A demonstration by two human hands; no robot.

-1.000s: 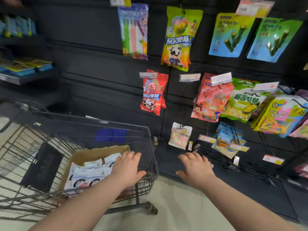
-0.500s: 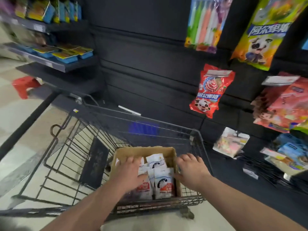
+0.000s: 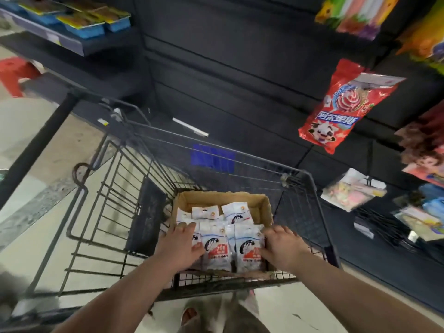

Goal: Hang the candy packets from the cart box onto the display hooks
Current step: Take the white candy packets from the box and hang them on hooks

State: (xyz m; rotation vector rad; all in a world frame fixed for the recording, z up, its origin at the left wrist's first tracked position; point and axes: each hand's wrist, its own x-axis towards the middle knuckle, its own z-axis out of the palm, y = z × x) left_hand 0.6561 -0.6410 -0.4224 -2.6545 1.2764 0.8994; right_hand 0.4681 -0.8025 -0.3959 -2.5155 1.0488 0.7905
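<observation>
Several white candy packets [image 3: 217,248] stand upright in an open cardboard box [image 3: 221,197] at the near end of a black wire cart [image 3: 298,173]. My left hand [image 3: 181,247] rests on the leftmost front packets, fingers laid over their tops. At the right side of the front row, my right hand [image 3: 282,246] presses against the packets with relaxed fingers. Neither hand has lifted a packet. Black display hooks [image 3: 377,227] jut from the dark wall panel at the lower right.
A red lollipop bag [image 3: 341,109] hangs on the panel right of the cart, with more bags [image 3: 425,152] and a small clear packet [image 3: 350,191] beyond. Blue trays [image 3: 84,27] sit on a shelf at upper left. A red stool [image 3: 14,73] stands on the floor.
My view has swung left and down from the display wall to the cart. Both hands have moved from the cart's rim into the box and now flank the front packets.
</observation>
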